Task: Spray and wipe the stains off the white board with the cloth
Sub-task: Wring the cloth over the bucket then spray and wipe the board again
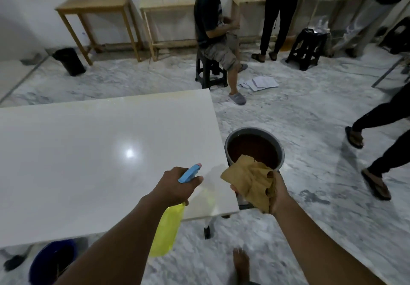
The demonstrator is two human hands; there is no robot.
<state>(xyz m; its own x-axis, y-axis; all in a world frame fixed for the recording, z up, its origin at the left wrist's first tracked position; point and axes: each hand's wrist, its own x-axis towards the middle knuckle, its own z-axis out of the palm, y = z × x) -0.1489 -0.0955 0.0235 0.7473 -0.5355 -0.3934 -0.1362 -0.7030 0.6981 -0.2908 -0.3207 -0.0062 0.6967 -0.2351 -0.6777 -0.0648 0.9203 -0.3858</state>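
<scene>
The white board (88,151) at your 10 o'clock stands on the grey marble floor (310,218). On the floor, a grey bucket (281,152) of brown water sits at 1 o'clock, just beside the board's corner. A blue bucket (36,260) sits at 8 o'clock, partly under the board. White papers (258,83) lie at 12 o'clock.

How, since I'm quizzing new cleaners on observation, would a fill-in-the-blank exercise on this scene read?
1. The left hand grips the spray bottle, whose body is ____.
2. The bottle's trigger head is ____.
3. The right hand holds the cloth near the bucket, which is filled with ____ liquid.
4. The bucket sits beside the ____ edge of the white board.

Missing words: yellow; blue; brown; right.
</scene>
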